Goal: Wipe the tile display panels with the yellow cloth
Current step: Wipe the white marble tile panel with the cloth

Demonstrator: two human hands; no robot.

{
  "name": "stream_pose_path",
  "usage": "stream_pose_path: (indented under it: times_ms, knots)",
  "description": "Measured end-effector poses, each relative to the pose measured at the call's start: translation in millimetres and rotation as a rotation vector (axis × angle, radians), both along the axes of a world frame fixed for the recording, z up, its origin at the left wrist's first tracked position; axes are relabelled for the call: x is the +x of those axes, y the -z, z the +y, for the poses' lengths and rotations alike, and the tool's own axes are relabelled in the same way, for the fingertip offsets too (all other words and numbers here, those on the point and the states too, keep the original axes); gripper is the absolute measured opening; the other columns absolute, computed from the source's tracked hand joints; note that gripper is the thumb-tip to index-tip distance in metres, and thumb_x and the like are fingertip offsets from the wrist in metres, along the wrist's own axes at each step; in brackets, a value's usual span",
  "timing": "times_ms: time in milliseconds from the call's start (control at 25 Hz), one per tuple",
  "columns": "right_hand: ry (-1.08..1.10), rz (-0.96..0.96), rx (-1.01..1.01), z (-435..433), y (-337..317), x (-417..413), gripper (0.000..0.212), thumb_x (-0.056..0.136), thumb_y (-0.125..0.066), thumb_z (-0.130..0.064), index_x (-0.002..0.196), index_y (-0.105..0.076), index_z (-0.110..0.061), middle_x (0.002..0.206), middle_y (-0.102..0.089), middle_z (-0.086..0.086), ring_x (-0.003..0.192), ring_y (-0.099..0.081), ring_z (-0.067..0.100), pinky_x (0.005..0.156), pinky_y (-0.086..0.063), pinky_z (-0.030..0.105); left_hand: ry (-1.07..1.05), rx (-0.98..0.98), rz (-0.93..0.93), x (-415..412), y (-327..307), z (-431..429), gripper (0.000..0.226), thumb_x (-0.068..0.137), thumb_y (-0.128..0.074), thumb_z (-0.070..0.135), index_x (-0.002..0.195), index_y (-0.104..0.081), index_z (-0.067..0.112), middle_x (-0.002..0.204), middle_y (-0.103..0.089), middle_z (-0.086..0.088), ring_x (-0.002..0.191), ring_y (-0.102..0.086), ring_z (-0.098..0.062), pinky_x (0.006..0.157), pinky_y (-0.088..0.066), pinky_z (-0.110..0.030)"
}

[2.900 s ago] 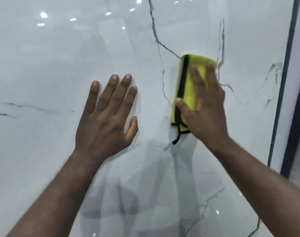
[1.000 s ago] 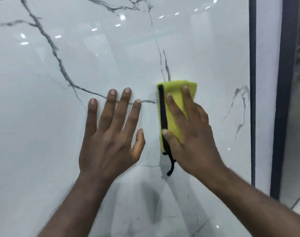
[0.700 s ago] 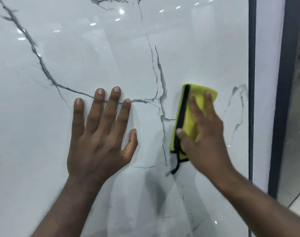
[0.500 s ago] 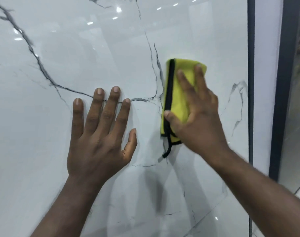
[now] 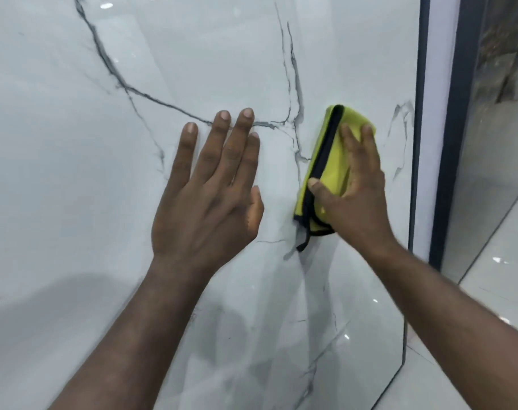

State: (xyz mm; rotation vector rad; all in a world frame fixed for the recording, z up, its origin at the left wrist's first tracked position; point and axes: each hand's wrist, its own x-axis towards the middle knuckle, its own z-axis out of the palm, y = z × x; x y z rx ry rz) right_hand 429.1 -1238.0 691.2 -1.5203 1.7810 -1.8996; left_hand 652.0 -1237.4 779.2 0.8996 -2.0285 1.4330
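Right hand [image 5: 358, 202], flat rather than gripping, presses the folded yellow cloth [image 5: 336, 167] against the veined tile panel [image 5: 74, 173]; left hand [image 5: 210, 202] lies flat beside it, holding nothing.

Folded yellow cloth [image 5: 330, 173] flat against glossy marble panel [image 5: 74, 173]

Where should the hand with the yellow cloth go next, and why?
Probably a short slide right: the right hand presses the yellow cloth flat on the tile panel, a bare strip lies between it and the dark edge trim, and the left hand rests flat on the other side.
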Motion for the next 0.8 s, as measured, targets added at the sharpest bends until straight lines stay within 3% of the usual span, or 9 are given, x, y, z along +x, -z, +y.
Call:
stream_pose_path:
  times_ms: [80,160,320,400,480,560,720,800]
  knots:
    - [0.062,-0.188,0.096,-2.9,15.1,-12.1,0.092,0.094,-0.077,-0.03,0.167,-0.023,-0.042,0.178,-0.003,-0.013,0.159,-0.016,0.009,0.129,-0.018,0.029,-0.005,0.019,-0.014,-0.5,0.6,-0.7,0.062,0.11,-0.039,0.028,0.167,-0.034,0.004,0.18,-0.02,-0.013,0.167,-0.017,-0.033,0.136,-0.008,-0.058]
    - [0.044,-0.276,0.211,11.3,47.4,13.6,0.093,0.095,-0.076,-0.03,0.168,-0.019,-0.041,0.178,-0.001,-0.011,0.161,-0.013,0.014,0.131,-0.019,0.043,-0.001,0.023,-0.025,-1.3,1.5,-1.0,0.062,0.109,-0.035,0.025,0.166,-0.033,0.002,0.18,-0.02,-0.014,0.167,-0.016,-0.034,0.135,-0.006,-0.059]
    - [-0.023,-0.065,0.062,34.3,49.2,65.6,0.096,0.092,-0.079,-0.033,0.166,-0.019,-0.046,0.176,0.005,-0.019,0.148,-0.009,-0.007,0.122,-0.014,0.024,0.009,0.021,-0.032,0.0,1.8,-1.3,0.063,0.107,-0.028,0.022,0.166,-0.03,0.0,0.18,-0.017,-0.016,0.167,-0.013,-0.037,0.135,-0.006,-0.062]
    - [0.008,-0.094,0.081,23.3,32.8,43.2,0.095,0.093,-0.08,-0.034,0.166,-0.02,-0.048,0.177,0.003,-0.019,0.152,-0.011,-0.005,0.123,-0.015,0.025,0.022,0.048,-0.044,-0.9,0.4,-0.1,0.063,0.107,-0.032,0.023,0.166,-0.029,0.0,0.18,-0.015,-0.017,0.167,-0.012,-0.038,0.135,-0.004,-0.062]
    - [0.039,-0.225,0.157,18.2,37.2,26.1,0.094,0.095,-0.078,-0.031,0.167,-0.019,-0.045,0.177,0.002,-0.017,0.16,-0.014,0.007,0.13,-0.02,0.035,0.024,0.066,-0.044,0.0,-0.7,1.2,0.065,0.106,-0.037,0.025,0.166,-0.03,0.0,0.18,-0.015,-0.016,0.167,-0.012,-0.037,0.134,-0.005,-0.062]
    - [0.003,-0.219,0.177,25.1,49.5,32.2,0.094,0.096,-0.076,-0.03,0.168,-0.017,-0.044,0.177,0.003,-0.017,0.162,-0.014,0.012,0.131,-0.023,0.04,0.019,0.053,-0.003,-0.4,0.7,2.5,0.064,0.105,-0.042,0.027,0.163,-0.037,0.001,0.179,-0.023,-0.015,0.166,-0.018,-0.036,0.134,-0.008,-0.061]
    - [-0.099,0.105,-0.032,15.2,13.2,2.5,0.095,0.094,-0.078,-0.036,0.165,-0.018,-0.051,0.174,0.007,-0.028,0.152,-0.013,-0.004,0.115,-0.019,0.013,0.063,0.009,0.16,-34.9,-4.2,-1.3,0.051,0.099,-0.052,0.034,0.136,-0.064,0.001,0.159,-0.054,-0.017,0.156,-0.04,-0.04,0.133,-0.018,-0.06]
    - [-0.046,0.059,-0.005,-1.4,-2.8,-36.5,0.094,0.094,-0.078,-0.034,0.165,-0.019,-0.05,0.174,0.006,-0.027,0.153,-0.017,0.001,0.119,-0.023,0.021,0.045,-0.001,0.194,-56.1,-8.6,-5.4,0.048,0.099,-0.053,0.035,0.132,-0.065,0.002,0.153,-0.056,-0.017,0.155,-0.041,-0.042,0.133,-0.018,-0.058]
